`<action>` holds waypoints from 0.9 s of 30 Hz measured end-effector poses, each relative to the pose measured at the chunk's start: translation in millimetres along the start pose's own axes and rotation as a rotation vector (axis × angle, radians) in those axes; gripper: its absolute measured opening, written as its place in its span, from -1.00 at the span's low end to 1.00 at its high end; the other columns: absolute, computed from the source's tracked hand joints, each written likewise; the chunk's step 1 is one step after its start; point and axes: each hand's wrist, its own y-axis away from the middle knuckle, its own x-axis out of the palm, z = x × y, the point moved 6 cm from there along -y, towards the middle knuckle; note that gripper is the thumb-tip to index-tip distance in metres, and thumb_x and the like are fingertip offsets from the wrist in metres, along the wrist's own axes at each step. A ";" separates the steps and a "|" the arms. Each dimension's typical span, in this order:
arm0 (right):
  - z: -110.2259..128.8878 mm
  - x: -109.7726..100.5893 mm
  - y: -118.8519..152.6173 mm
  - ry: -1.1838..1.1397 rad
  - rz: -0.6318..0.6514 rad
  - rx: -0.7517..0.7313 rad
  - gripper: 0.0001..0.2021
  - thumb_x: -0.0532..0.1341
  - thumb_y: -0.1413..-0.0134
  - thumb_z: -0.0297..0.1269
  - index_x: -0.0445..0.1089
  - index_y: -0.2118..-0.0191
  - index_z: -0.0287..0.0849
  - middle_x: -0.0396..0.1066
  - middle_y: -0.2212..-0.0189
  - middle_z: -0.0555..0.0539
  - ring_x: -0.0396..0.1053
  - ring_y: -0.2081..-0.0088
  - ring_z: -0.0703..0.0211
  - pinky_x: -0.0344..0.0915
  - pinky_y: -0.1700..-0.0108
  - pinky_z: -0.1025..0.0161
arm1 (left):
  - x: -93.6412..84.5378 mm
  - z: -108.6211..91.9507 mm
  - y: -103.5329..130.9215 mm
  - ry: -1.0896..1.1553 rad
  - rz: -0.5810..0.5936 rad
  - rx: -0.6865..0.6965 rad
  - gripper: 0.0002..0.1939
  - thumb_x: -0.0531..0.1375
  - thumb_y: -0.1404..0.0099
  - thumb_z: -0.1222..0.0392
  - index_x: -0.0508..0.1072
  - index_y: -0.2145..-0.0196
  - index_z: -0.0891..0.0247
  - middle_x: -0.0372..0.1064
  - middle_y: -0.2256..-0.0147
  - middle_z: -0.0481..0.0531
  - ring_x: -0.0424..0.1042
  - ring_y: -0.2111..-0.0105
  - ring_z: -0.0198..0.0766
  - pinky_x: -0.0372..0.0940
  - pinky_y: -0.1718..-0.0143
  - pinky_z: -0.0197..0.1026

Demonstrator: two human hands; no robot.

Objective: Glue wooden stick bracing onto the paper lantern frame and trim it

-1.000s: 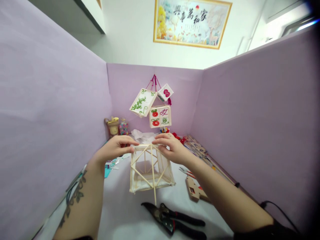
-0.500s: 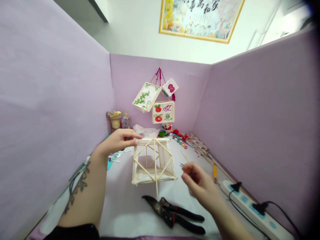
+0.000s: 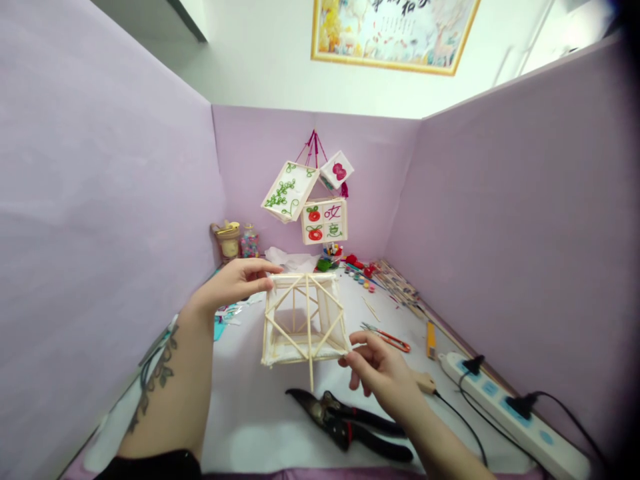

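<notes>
A box-shaped wooden stick frame with white panels stands in the middle, its near face crossed by a stick diamond and one long upright stick that juts out below. My left hand pinches its upper left corner between thumb and fingers. At the lower right corner, my right hand has its thumb and fingers closed about the edge. Black-handled pruning shears lie on the table just in front of the frame. Small orange-handled scissors rest behind my right hand.
A white power strip with plugs and cords runs along the right. Near it lie a yellow utility knife and a wooden-ended corded tool. Decorated lanterns hang at the back. Craft sticks lie back right.
My right hand has moved left and slightly down to the frame's lower right corner. The orange scissors and the corded tool, hidden before, now show. My left hand keeps its place on the frame.
</notes>
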 end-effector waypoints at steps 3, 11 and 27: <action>2.5 -0.4 -1.6 -0.099 -0.058 0.005 -0.59 0.28 0.01 0.08 0.25 0.23 -0.15 0.50 0.45 -0.07 0.46 0.52 0.17 0.24 0.60 0.36 | 2.6 -4.2 -1.9 0.028 -0.012 0.037 -0.62 0.18 -0.24 0.00 0.52 0.10 0.29 0.49 0.20 0.11 0.43 0.26 -0.23 0.32 0.31 -0.28; 29.1 -30.6 -35.8 -0.090 -0.083 0.013 -0.63 0.30 0.05 0.05 0.29 0.32 -0.16 0.49 0.51 -0.06 0.50 0.44 0.14 0.28 0.52 0.36 | 2.8 -3.0 -7.2 0.015 -0.179 0.024 -0.71 0.19 -0.20 0.06 0.51 0.20 0.28 0.44 0.40 -0.01 0.37 0.43 -0.32 0.26 0.42 -0.30; 71.3 -62.9 -113.6 -0.016 -0.003 -0.158 -0.73 0.33 0.13 -0.10 0.31 0.44 -0.17 0.30 0.53 0.08 0.31 0.50 0.31 0.34 0.43 0.32 | 28.5 -73.7 25.4 -0.490 0.035 0.055 -0.70 0.35 -0.08 0.02 0.32 0.42 0.20 0.40 0.43 -0.08 0.36 0.45 -0.28 0.13 0.44 -0.28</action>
